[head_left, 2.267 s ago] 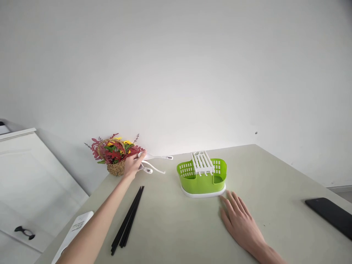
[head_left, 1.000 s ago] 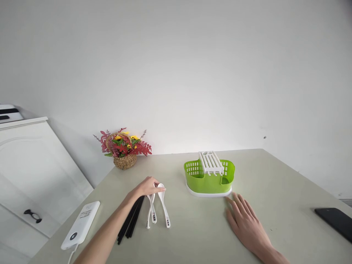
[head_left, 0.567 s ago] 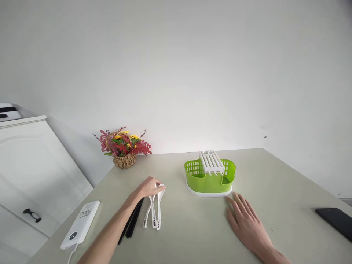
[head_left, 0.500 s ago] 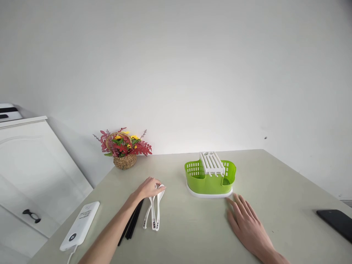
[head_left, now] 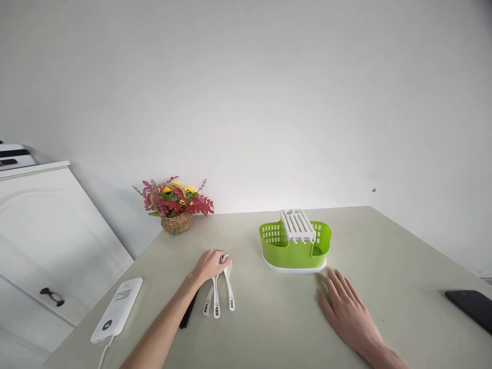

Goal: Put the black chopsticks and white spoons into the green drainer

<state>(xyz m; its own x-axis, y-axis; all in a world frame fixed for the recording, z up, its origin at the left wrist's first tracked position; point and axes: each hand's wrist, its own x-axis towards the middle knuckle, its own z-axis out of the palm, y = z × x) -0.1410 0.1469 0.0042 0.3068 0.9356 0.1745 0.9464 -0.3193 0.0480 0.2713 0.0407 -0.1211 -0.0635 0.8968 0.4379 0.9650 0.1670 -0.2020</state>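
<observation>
1. My left hand (head_left: 209,264), lower centre of frame, rests curled over the bowls of three white spoons (head_left: 219,297); can't tell if it's a real grip or just resting.
2. Spoons lie on the worktop (head_left: 269,328), handles fanned toward me. To do this well: gather handles parallel w/ light fingertip pressure.
3. Right hand (head_left: 344,307) flat, released, near the green caddy (head_left: 294,248).
4. Spoons: smooth glossy plastic. Caddy: perforated walls, white base.

Left hand (head_left: 209,264) on white spoons (head_left: 219,294)
</observation>
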